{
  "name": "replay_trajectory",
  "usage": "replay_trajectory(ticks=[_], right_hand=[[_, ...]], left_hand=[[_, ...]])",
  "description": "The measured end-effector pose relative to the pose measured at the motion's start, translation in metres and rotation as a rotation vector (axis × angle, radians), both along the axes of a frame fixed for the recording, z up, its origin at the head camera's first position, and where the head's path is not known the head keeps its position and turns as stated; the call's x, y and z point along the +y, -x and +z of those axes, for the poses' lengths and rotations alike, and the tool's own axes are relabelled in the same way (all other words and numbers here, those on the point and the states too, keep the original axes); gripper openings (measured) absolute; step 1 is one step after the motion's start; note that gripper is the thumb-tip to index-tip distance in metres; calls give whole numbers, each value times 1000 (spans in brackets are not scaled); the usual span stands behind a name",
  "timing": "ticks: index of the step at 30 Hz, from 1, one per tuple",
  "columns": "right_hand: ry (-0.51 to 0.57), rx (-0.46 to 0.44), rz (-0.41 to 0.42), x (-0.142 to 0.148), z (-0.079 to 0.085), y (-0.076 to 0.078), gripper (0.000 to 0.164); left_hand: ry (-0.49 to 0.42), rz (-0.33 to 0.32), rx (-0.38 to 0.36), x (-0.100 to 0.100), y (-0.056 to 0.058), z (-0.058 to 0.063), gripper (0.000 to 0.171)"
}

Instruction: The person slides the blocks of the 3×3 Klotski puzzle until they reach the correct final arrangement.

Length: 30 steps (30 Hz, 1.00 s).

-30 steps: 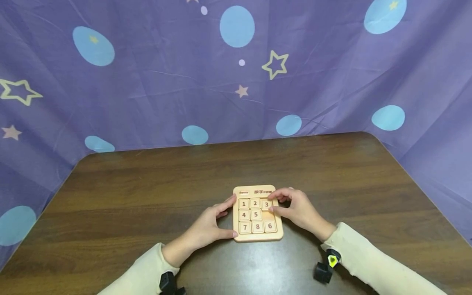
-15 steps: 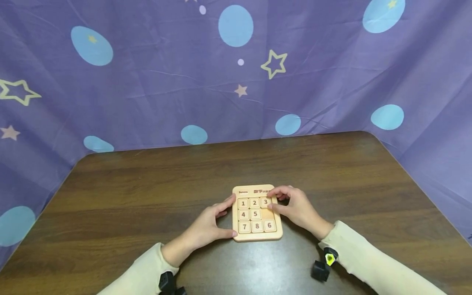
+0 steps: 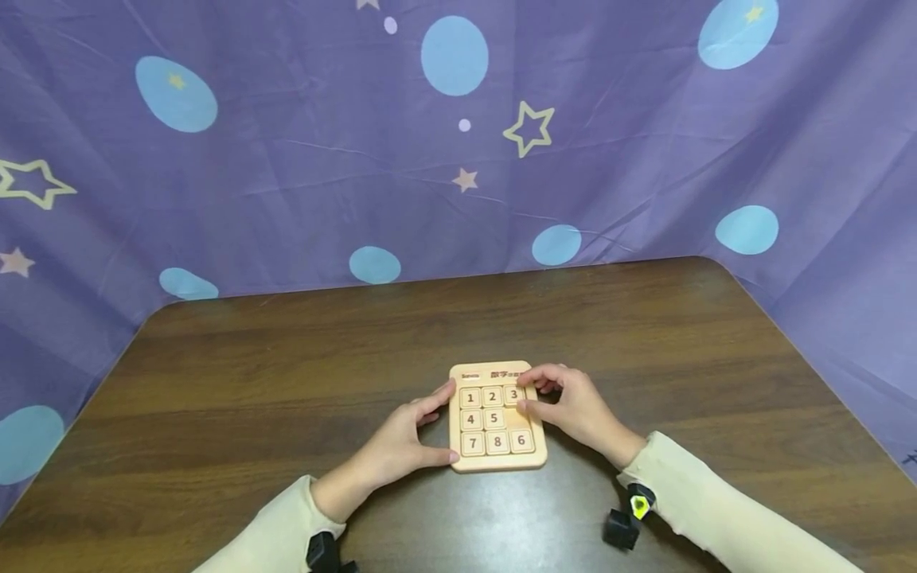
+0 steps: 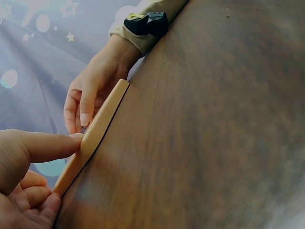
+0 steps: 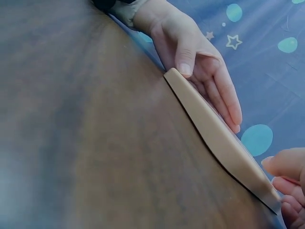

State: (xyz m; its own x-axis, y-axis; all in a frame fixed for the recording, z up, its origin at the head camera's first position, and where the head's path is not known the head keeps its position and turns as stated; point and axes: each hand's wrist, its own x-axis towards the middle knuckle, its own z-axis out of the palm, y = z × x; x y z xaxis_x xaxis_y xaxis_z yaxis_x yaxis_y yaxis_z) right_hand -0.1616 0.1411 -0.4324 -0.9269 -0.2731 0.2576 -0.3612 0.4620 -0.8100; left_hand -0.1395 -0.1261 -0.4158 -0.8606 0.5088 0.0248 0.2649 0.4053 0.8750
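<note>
A light wooden number slide puzzle (image 3: 497, 464) lies flat on the table in the head view. Its tiles read 1 to 8, with a gap to the right of the 5. My left hand (image 3: 392, 444) holds the board by its left side, thumb at the near corner and forefinger toward the far one. Over the top right cell, my right hand (image 3: 582, 407) pinches the 3 tile (image 3: 512, 395), forefinger above and thumb below it. Both wrist views show the board's pale edge (image 4: 102, 121) low along the tabletop, with the tile faces hidden.
The brown wood-grain table (image 3: 301, 350) stretches round the puzzle on all sides. Behind it hangs a purple curtain (image 3: 322, 159) with blue ovals and stars. Black wrist devices (image 3: 622, 528) sit at both pale sleeves.
The 3 tile has slid slightly away from me, into line with the 1 and 2, under the right thumb and forefinger. The left hand stays in place.
</note>
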Motion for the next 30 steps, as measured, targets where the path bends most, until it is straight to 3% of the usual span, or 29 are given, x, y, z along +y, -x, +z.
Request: replay_trajectory(ticks=[18, 30], right_hand=[[57, -20, 187, 11, -1, -26, 21], [6, 25, 236, 15, 2, -30, 25]], left_hand=[[-18, 3, -8, 0, 1, -2, 86], [-20, -3, 1, 0, 1, 0, 86]])
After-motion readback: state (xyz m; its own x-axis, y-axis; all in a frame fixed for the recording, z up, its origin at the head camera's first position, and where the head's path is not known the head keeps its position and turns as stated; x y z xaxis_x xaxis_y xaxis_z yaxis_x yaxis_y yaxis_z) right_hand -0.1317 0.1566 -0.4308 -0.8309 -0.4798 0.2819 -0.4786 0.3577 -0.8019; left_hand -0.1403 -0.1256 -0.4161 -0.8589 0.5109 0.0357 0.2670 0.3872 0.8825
